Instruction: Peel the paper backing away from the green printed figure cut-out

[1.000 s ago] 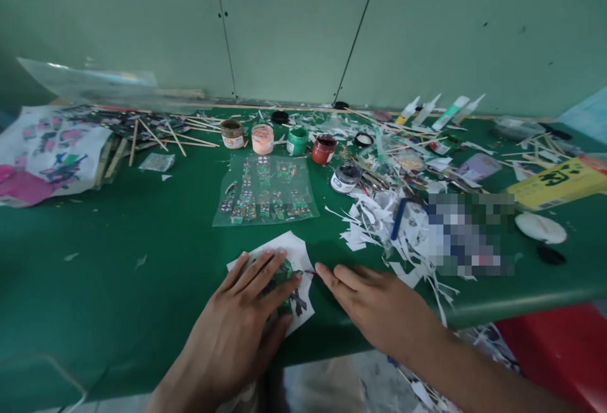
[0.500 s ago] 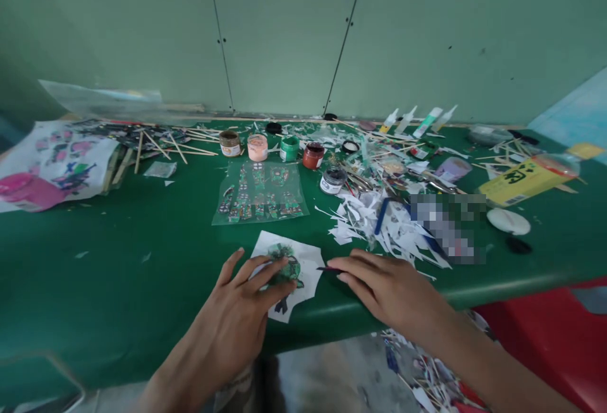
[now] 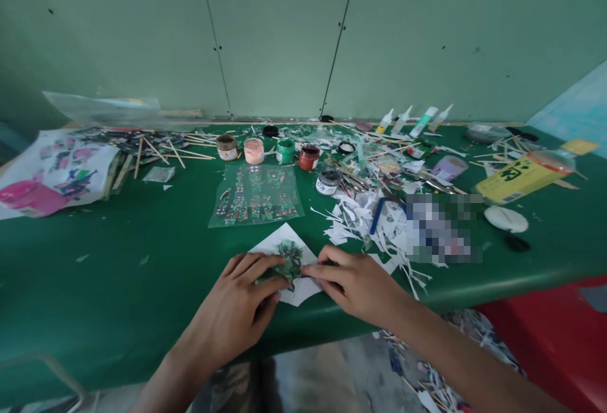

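Note:
A white paper sheet (image 3: 286, 234) with a green and black printed figure (image 3: 290, 260) lies turned cornerwise near the table's front edge. My left hand (image 3: 241, 296) rests its spread, slightly bent fingertips on the left side of the figure, pressing it down. From the right, my right hand (image 3: 353, 277) pinches a slim dark pointed tool, its tip at the figure's right side. Most of that tool is hidden under the fingers, and its exact kind is unclear. Just beyond the paper is a clear plastic sheet (image 3: 296, 193) with several printed cutouts.
Several open paint jars (image 3: 285, 152) stand behind the plastic sheet. White paper scraps (image 3: 344, 220) are heaped to the right, with a yellow-labelled bottle (image 3: 519, 179) beyond. Thin wooden sticks (image 3: 137, 159) and a pink container (image 3: 33, 197) are at left. A red surface (image 3: 535, 331) shows at lower right.
The paper has turned, with one corner now pointing away from me. My right hand has moved left, bringing the dark tool onto the figure. The left fingers have drawn closer together.

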### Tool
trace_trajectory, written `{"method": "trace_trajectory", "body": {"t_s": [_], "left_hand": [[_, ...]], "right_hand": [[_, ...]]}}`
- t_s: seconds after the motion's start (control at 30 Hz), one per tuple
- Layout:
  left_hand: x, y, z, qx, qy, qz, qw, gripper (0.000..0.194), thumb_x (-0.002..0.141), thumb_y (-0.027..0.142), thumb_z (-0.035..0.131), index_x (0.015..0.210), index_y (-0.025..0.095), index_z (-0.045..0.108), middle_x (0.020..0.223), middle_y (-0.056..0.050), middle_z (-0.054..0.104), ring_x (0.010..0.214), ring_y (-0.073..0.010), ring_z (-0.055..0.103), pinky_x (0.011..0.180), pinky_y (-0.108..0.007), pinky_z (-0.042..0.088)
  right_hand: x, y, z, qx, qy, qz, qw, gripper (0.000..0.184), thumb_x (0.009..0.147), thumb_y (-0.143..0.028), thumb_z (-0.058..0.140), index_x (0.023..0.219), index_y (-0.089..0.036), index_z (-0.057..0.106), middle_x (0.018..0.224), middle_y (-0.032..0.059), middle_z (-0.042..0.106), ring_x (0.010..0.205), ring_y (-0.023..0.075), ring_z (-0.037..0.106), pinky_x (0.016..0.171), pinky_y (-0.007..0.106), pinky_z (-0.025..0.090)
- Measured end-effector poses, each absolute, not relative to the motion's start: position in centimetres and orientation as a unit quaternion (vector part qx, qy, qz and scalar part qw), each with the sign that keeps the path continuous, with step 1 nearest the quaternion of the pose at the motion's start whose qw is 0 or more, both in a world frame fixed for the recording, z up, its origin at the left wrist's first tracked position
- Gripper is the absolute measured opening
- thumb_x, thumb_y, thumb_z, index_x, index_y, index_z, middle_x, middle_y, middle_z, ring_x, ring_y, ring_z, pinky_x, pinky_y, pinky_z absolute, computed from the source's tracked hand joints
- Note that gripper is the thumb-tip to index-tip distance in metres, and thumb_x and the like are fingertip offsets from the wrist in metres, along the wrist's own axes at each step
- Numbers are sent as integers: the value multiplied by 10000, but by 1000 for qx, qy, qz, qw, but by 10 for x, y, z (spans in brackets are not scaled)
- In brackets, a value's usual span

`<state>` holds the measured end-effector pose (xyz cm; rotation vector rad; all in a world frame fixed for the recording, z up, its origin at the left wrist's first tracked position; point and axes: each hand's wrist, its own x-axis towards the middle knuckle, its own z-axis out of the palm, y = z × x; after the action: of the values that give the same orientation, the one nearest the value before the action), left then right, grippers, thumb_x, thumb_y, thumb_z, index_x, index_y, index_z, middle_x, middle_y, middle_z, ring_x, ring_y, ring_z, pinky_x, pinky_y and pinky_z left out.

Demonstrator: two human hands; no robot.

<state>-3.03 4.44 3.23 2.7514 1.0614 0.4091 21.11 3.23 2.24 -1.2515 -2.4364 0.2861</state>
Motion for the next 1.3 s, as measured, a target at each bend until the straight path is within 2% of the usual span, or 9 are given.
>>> {"method": "trace_trajectory", "body": {"t_s": [0.17,0.33,0.5,0.7,0.87,1.03,1.17,1.23,1.3], "left_hand": [[-30,43,31,928,329,152,85,364,847,64,459,1028,293,677,1251,-13,608,1232,-247,484,1011,-488,437],[-31,44,28,924,327,174,93,354,848,69,473,1027,293,681,1230,-11,614,1237,-243,477,1022,-488,436],[-30,45,27,932,315,164,77,439,842,63,483,1145,332,653,1245,-24,593,1240,-250,474,1048,-522,408],[-29,45,29,932,317,162,73,427,855,68,477,1131,332,666,1239,-30,591,1234,-250,477,1039,-517,425],[-30,46,28,934,313,158,65,430,865,69,466,1134,343,661,1237,-29,592,1247,-249,471,1024,-522,442],[-31,45,27,934,321,152,46,432,870,80,460,1142,350,658,1241,-21,597,1229,-244,484,1015,-504,451],[-22,43,26,925,348,155,8,417,868,116,464,1154,350,658,1254,-34,600,1187,-266,516,963,-504,479],[-14,43,26,919,363,154,-11,408,864,134,466,1155,345,659,1238,-46,613,1155,-281,535,921,-509,496],[-8,42,27,915,374,151,-27,415,857,143,468,1172,344,647,1230,-48,622,1125,-286,551,897,-507,498]], "right_hand": [[212,33,20,-439,-877,72,183,350,942,-224,403,1118,-278,700,912,44,613,582,86,510,558,240,375],[213,35,19,-413,-892,29,182,341,936,-205,412,1092,-275,707,885,39,611,561,79,471,527,237,334],[213,39,27,-366,-921,-52,118,350,896,-135,453,1150,-254,663,853,27,625,612,109,497,567,273,339],[220,46,40,-298,-951,-73,46,384,883,-99,472,1240,-176,592,913,12,673,640,134,521,574,303,369],[238,40,35,-313,-946,-80,17,439,885,-73,466,1306,-167,549,935,31,677,667,126,545,570,291,379],[260,22,32,-373,-923,-83,43,422,892,-73,412,1252,-179,603,874,35,667,641,108,571,516,271,365],[257,11,33,-475,-863,-70,159,345,962,-197,375,1134,-201,674,918,51,679,510,65,518,456,235,357],[245,9,28,-509,-830,-78,214,351,976,-259,376,1164,-201,666,949,70,682,499,64,524,463,228,382],[230,7,21,-513,-828,-83,208,368,974,-307,380,1215,-219,644,914,71,679,532,99,569,472,244,399]]}}
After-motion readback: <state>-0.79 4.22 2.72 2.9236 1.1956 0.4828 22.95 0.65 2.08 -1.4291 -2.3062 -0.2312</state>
